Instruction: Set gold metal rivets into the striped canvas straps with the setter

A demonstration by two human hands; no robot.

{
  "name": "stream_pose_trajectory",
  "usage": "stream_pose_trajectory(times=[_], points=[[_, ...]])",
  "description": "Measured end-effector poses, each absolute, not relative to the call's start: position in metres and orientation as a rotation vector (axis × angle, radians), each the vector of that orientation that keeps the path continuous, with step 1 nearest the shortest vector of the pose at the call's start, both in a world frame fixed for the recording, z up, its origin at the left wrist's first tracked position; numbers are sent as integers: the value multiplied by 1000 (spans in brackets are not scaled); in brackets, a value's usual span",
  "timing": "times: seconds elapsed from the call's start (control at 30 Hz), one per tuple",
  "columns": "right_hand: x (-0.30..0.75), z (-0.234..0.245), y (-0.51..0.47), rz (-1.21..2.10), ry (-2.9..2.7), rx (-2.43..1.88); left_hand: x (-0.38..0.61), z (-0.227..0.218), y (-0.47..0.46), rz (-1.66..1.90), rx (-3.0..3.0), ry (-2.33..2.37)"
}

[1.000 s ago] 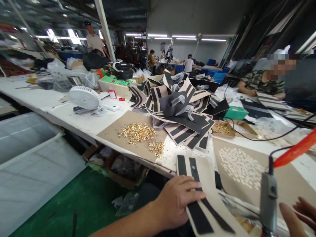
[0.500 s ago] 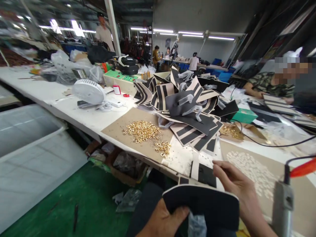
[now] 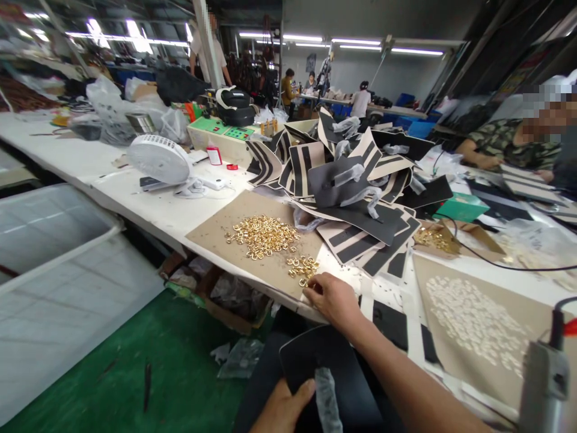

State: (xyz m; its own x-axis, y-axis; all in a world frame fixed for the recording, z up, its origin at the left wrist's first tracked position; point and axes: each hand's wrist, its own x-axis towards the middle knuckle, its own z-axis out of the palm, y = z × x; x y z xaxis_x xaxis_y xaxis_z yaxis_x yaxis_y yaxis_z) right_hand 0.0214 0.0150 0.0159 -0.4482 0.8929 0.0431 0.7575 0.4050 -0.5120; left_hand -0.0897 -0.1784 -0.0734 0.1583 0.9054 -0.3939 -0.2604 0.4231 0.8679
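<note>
My right hand (image 3: pixel 332 302) reaches over the table edge, its fingertips gathered at a small cluster of gold metal rings (image 3: pixel 303 269) on a cardboard sheet (image 3: pixel 216 231). A larger heap of the rings (image 3: pixel 261 236) lies farther back on that sheet. Whether my fingers pinch a ring is hidden. Low at the bottom of the view, my left hand (image 3: pixel 283 410) grips a black rounded panel (image 3: pixel 324 376) with a clear plastic strip (image 3: pixel 327 400) hanging across it. A black-and-tan striped panel (image 3: pixel 390 325) lies on the table beyond my right wrist.
A tall pile of striped and black panels (image 3: pixel 347 180) stands beyond the rings. A sheet of pale small parts (image 3: pixel 473 325) and a grey handheld tool (image 3: pixel 543 385) are at right. A co-worker (image 3: pixel 509 144) works farther right. A fan (image 3: pixel 160 159) sits at left, above a white bin (image 3: pixel 58 240).
My right hand has moved from the lower right to the gold rings. The black panel in my left hand has dropped lower, and the view has turned slightly.
</note>
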Motion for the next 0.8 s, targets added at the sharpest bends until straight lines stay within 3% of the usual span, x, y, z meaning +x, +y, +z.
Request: stream_pose_trajectory(times=[0.17,0.37,0.5,0.8], points=[[34,24,15,589,-2335,-1384,-87,-71,-169,884,701,1189],[126,42,20,932,-1866,-1555,-84,-81,-169,907,627,1285],[177,42,24,859,-1779,-1747,-84,-87,-167,844,641,1279],[183,29,3,596,-2304,-1231,-80,-89,-167,816,709,1303]])
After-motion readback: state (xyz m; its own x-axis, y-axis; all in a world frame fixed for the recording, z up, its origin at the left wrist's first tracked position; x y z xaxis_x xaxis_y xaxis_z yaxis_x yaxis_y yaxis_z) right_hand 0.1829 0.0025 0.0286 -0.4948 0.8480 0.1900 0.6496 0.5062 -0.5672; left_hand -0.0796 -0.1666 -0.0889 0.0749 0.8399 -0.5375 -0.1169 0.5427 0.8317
